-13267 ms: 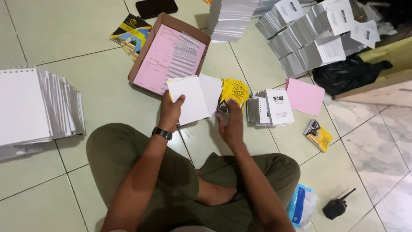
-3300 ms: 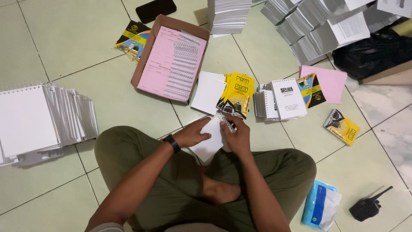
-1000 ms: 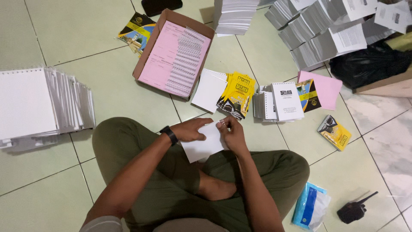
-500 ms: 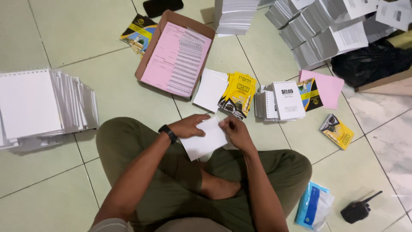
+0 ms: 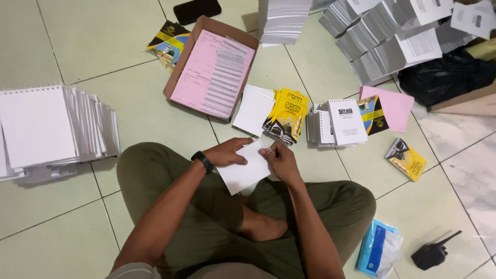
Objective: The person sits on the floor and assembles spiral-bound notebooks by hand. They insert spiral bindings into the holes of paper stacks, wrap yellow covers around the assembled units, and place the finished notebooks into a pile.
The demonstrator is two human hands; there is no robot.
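I sit cross-legged on a tiled floor. My left hand (image 5: pixel 229 153), with a black watch on the wrist, grips the upper left edge of a small white punched booklet (image 5: pixel 245 171) held over my lap. My right hand (image 5: pixel 277 159) pinches the booklet's upper right edge, where the punched holes run. Just beyond my hands lie a stack of white sheets (image 5: pixel 253 109) and a fan of yellow and black covers (image 5: pixel 287 113). To their right sit small punched white booklets (image 5: pixel 338 122).
A cardboard box (image 5: pixel 179 72) holds pink sheets and wire spiral bindings (image 5: pixel 226 77). A big stack of white spiral pads (image 5: pixel 46 126) lies at left. Grey paper bundles (image 5: pixel 382 36) crowd the back right. A walkie-talkie (image 5: pixel 431 253), blue packet (image 5: pixel 378 248), pink sheet (image 5: pixel 397 109) lie at right.
Over the last second both hands have stayed on the white booklet over my lap, shifting it only slightly. Much earlier my hands were out at the stacks on the floor.
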